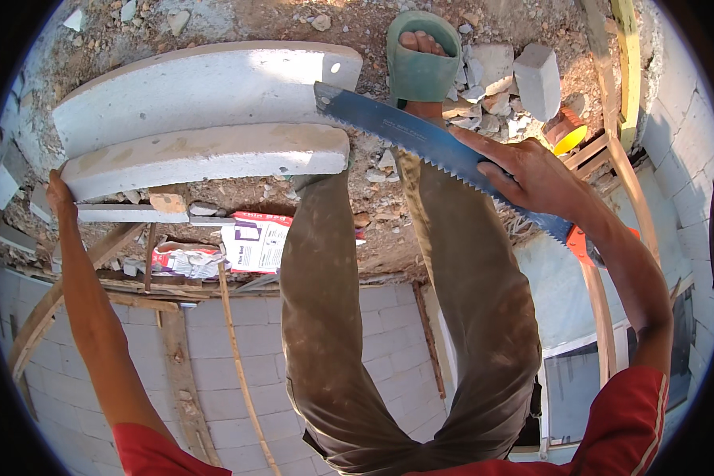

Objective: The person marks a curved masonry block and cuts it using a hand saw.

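My right hand (523, 170) grips a hand saw (428, 147) by the blue blade, with the thumb and fingers on either side of it. The saw's orange handle (583, 246) sits below my wrist, and its toothed edge faces down toward my legs. The blade's tip overlaps the right end of a long white concrete block (206, 91). Nearer lies a second white concrete block (206, 159), narrower in view. My left hand (59, 194) is closed around this nearer block's left end; some of its fingers are hidden.
Broken block pieces (492, 79) and rubble lie beside my right sandal (424, 59). Red-and-white printed bags (258, 242) lie left of my legs. Wooden poles (611, 325) stand at right. A yellow-and-orange object (567, 135) rests near timber. Grey block walls (682, 151) surround the area.
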Demonstrator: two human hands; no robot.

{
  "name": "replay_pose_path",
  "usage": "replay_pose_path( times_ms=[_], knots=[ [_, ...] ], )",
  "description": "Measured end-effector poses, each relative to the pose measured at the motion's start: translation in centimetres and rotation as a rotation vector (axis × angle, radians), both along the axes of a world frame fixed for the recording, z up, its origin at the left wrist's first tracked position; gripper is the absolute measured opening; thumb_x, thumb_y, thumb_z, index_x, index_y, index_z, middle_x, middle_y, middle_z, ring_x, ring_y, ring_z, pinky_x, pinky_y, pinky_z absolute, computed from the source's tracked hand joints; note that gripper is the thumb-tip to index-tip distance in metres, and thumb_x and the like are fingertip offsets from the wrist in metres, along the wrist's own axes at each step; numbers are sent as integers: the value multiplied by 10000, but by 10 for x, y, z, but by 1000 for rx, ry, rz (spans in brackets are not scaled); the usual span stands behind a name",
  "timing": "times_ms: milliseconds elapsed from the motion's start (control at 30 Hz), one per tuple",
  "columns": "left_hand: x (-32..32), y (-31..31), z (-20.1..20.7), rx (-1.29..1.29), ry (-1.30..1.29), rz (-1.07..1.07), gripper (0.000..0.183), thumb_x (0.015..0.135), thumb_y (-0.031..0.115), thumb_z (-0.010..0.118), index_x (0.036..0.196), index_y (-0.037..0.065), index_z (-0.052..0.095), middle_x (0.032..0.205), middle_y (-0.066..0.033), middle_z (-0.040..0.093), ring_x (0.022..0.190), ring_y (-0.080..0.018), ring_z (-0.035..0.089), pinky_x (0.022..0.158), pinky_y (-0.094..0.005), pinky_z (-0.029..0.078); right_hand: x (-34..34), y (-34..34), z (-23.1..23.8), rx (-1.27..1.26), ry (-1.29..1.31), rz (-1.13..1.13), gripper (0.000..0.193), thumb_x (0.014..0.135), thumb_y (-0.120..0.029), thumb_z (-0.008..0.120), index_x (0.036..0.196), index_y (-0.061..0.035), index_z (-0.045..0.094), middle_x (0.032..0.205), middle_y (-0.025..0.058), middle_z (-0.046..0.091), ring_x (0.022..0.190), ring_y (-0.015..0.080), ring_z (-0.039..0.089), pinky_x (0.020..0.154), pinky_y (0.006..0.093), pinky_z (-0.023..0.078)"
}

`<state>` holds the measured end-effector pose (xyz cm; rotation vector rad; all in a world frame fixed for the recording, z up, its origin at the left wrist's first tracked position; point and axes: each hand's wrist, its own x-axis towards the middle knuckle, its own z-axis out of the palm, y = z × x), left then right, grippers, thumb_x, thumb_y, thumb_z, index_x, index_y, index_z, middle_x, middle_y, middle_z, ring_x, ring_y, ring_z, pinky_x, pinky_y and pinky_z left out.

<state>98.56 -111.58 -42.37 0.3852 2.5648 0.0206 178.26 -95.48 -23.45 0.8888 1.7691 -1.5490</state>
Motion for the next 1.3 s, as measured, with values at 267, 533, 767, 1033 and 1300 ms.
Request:
replay_pose_path(
  times_ms=[267,533,767,1033,1300],
  knots=[
    [32,4,2,7,-38,-92,590,877,453,361,1155,23,654,1068,-161,644,930,-252,600,856,-339,452,-7,-1,2,-33,-98,95,533,899,-110,520,1411,-119,373,960,227,655,777,393,646,716,455,517],
    [25,2,3,9,-37,-158,563,888,437,340,1151,63,669,1054,-147,652,929,-240,603,864,-320,449,-3,-8,-1,13,23,64,567,906,-148,511,1439,-158,321,771,229,629,665,398,622,651,481,511],
    [18,1,2,36,-21,-57,535,874,430,382,1152,80,676,1077,-151,642,943,-239,601,861,-332,453,-9,-3,0,-32,-20,72,570,891,-137,504,1433,-144,328,686,246,589,604,402,599,609,490,494],
    [20,0,-6,17,17,-26,575,858,468,401,1176,62,655,1150,-170,593,984,-275,590,881,-358,444,-7,-4,-2,-31,-23,62,568,876,-129,500,1423,-136,348,638,236,574,573,403,586,577,489,467],
    [-8,-8,-10,15,-14,-110,583,859,467,386,1182,58,648,1168,-208,566,1020,-291,574,914,-360,423,-9,-2,-1,-26,4,38,547,881,-129,500,1412,-131,374,669,231,589,582,392,593,591,463,483]
  ],
)
